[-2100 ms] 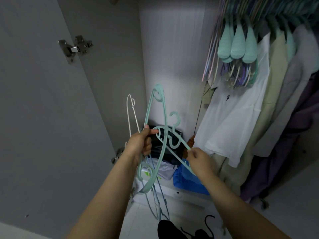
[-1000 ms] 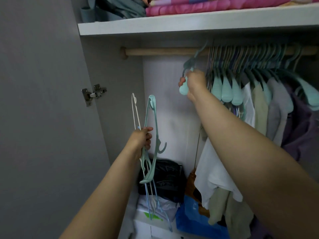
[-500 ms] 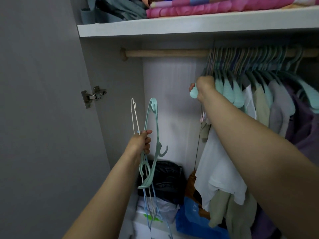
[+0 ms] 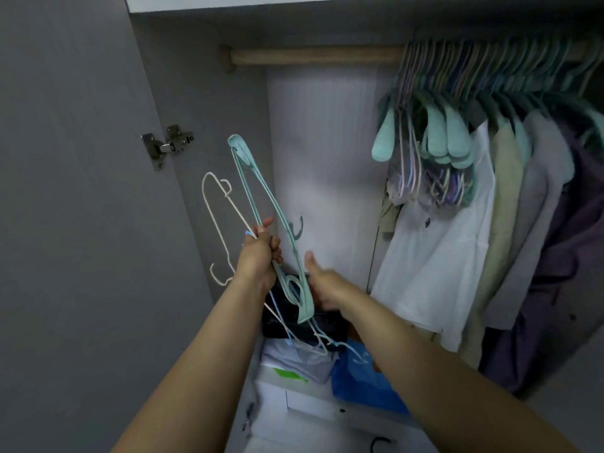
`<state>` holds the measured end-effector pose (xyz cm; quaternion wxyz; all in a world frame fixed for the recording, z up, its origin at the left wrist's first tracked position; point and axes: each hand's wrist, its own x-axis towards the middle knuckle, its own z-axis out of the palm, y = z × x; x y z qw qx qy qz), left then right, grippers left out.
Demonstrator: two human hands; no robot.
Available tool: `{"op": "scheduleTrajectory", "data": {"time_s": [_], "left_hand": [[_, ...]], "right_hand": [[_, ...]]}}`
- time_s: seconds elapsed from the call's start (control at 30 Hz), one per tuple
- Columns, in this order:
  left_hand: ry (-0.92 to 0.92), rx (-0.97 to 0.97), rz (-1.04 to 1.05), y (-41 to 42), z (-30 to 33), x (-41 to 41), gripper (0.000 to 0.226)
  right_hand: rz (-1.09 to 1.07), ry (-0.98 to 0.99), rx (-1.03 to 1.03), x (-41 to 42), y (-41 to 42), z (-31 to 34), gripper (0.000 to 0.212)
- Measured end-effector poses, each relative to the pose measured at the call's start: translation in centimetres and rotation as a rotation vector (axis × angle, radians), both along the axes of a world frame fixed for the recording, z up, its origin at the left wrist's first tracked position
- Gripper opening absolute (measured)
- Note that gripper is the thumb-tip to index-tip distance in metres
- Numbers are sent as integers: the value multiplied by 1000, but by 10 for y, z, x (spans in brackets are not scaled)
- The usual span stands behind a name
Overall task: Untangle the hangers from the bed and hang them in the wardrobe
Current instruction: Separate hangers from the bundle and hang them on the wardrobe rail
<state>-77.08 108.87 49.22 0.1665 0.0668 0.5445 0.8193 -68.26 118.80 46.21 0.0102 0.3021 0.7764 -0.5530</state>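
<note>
A: Left hand [image 4: 258, 256], fingers clamped on the hanger bunch [image 4: 261, 204], holding it up before the open wardrobe, below the rail [image 4: 313, 56].

B: Right hand [image 4: 322, 282], fingers spread, beside the teal hanger [image 4: 284, 230]; likely to separate it.

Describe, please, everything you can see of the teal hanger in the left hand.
The teal hanger looks like flat matte plastic, with a small hook on one edge. It stands nearly on end, one tip up near the wardrobe's side wall. The left hand grips its middle together with thin wire hangers; the right hand is close beside it.
</note>
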Motion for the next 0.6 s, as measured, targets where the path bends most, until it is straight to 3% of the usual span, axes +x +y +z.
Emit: {"op": "scheduleTrajectory", "data": {"time_s": [0.07, 0.13, 0.2, 0.37, 0.43, 0.6], "left_hand": [[-14, 11, 9, 2, -3, -1, 34], [-41, 30, 10, 4, -4, -4, 36], [-64, 53, 12, 4, -5, -5, 37], [-111, -63, 25, -5, -20, -7, 36], [-92, -135, 11, -6, -25, -6, 38], [90, -293, 51, -8, -26, -9, 37]], "right_hand": [[136, -24, -122, 6, -5, -20, 57], [60, 108, -87, 9, -3, -31, 34], [-77, 226, -178, 11, 2, -32, 21], [-179, 480, -402, 17, 26, -8, 24], [-182, 495, -310, 21, 36, 6, 31], [-253, 478, 157, 15, 52, 28, 41]]}}
